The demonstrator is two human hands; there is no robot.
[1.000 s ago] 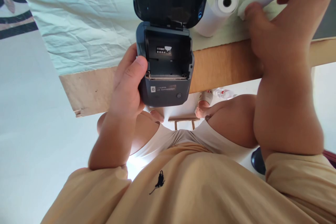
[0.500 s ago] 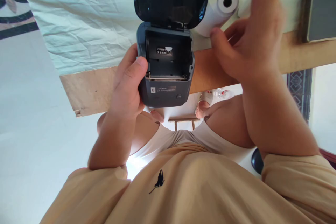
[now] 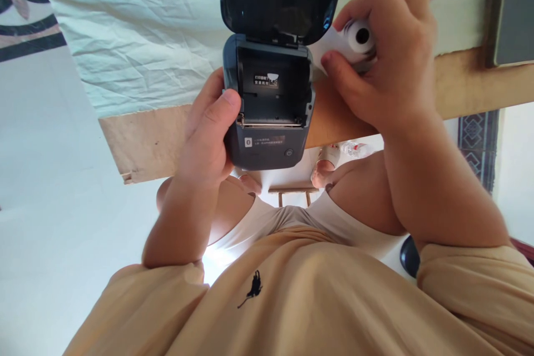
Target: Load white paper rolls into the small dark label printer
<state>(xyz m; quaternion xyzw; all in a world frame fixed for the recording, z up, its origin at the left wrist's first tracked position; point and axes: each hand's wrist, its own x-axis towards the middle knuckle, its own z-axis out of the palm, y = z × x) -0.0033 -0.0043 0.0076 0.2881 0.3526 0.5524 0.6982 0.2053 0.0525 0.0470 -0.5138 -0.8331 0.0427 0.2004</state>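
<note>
— We see bright, even daylight here; the white cloth is sharp down to its creases.
— We agree, though the floor washes out pale, glare burns beside the shirt, and the edges bend.

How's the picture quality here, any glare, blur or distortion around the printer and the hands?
Head view: bright window light washes out the floor under the table; the printer in the left hand is sharp, its label legible; the right hand gripping the paper roll is slightly soft; wide-angle stretch bulges the shirt and forearms near the bottom edge.
</note>
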